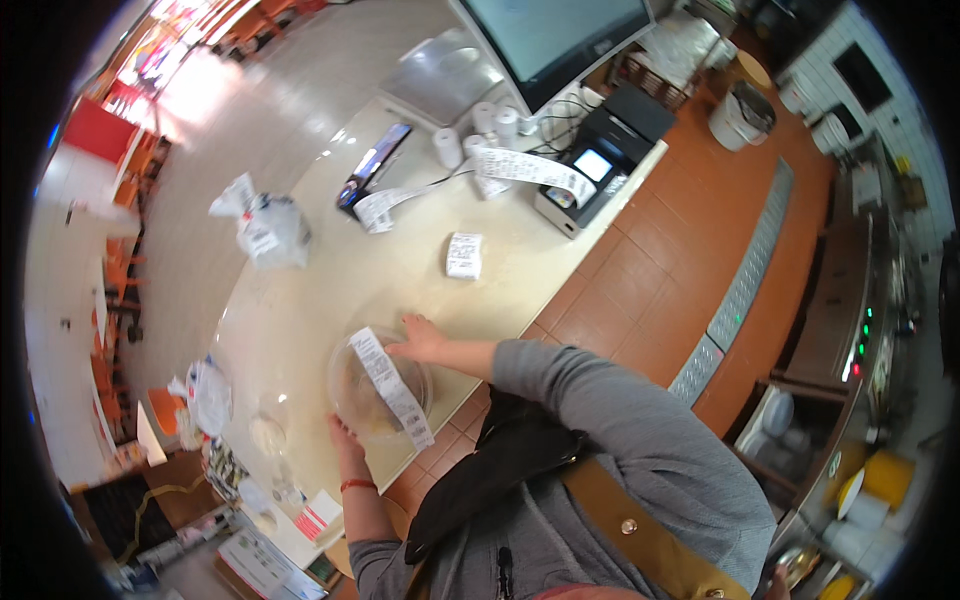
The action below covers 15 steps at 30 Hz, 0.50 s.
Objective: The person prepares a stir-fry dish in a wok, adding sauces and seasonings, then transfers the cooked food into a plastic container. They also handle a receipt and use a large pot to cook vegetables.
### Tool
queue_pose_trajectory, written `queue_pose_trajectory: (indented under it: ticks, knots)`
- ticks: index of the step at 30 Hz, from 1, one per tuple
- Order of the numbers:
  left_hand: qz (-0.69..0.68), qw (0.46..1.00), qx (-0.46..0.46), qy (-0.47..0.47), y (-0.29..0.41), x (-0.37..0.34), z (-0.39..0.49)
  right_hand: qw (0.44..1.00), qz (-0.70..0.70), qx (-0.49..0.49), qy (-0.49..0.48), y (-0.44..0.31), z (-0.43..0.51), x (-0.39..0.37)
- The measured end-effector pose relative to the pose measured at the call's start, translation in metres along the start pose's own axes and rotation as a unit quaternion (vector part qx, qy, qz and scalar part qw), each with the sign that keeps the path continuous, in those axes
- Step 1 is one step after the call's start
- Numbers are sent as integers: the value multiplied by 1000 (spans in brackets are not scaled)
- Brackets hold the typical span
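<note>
A round clear plastic food container (346,384) rests on the pale counter near its front edge. My left hand (346,441) is against its lower left rim, and a red band circles that wrist. My right hand (418,340) lies at the upper right rim, its fingers partly spread. Together they hold the container between them. A long printed receipt strip (386,386) lies slantwise across the top, its lower end hanging past the rim. Contents under the lid are too blurred to tell. A folded wad of printed paper (464,256) sits farther up the counter.
Tied white plastic bags (271,231) (210,397) stand along the counter's left side. Beyond are a receipt printer (581,191) trailing paper, paper rolls (448,148), a dark handheld device (375,169) and a monitor (559,45). Tiled floor (637,255) with a metal drain cover lies right.
</note>
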<state>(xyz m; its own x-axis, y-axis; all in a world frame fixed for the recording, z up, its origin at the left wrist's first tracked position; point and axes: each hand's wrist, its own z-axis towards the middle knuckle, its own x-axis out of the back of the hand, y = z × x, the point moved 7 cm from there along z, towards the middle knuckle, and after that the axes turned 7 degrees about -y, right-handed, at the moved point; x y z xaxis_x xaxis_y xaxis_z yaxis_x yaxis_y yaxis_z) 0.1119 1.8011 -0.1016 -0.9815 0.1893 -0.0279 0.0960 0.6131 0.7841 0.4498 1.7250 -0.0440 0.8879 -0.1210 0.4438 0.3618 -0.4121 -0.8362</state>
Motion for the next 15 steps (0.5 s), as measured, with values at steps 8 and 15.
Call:
queue_pose_trajectory:
  ticks: [8, 15]
  knots:
    - [386, 840, -193, -329, 99, -295, -45, 966, 112, 180, 146, 48, -90, 202]
    - [547, 325, -115, -763, -87, -628, -269, 990, -25, 141, 19, 134, -241, 313]
